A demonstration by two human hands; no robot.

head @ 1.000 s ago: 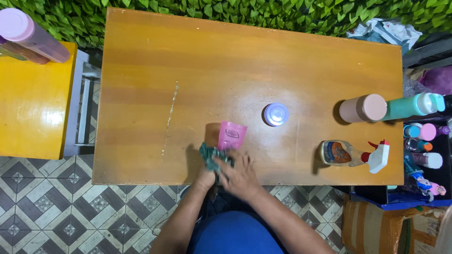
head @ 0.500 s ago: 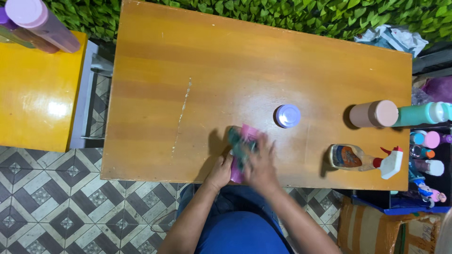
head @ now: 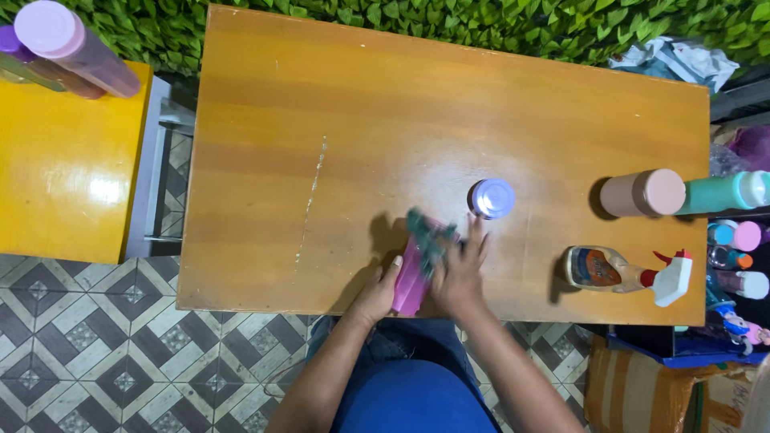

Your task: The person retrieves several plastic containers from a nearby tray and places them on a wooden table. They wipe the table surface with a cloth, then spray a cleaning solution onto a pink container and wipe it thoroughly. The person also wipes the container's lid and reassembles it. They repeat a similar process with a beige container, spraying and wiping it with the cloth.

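A pink bottle lies tilted near the front edge of the wooden table. My left hand grips its lower end. My right hand presses a crumpled teal cloth against the bottle's upper part. A small bottle with a lilac cap stands just beyond my right fingers, apart from them.
At the table's right end stand a beige-capped bottle and a teal bottle; a spray bottle with a white and red trigger lies in front of them. Several small bottles fill a box at right. A yellow table with tall bottles is at left.
The cloth and my right hand have moved up along the pink bottle, from its near end towards the top. The bottle now leans more towards me in my left hand.
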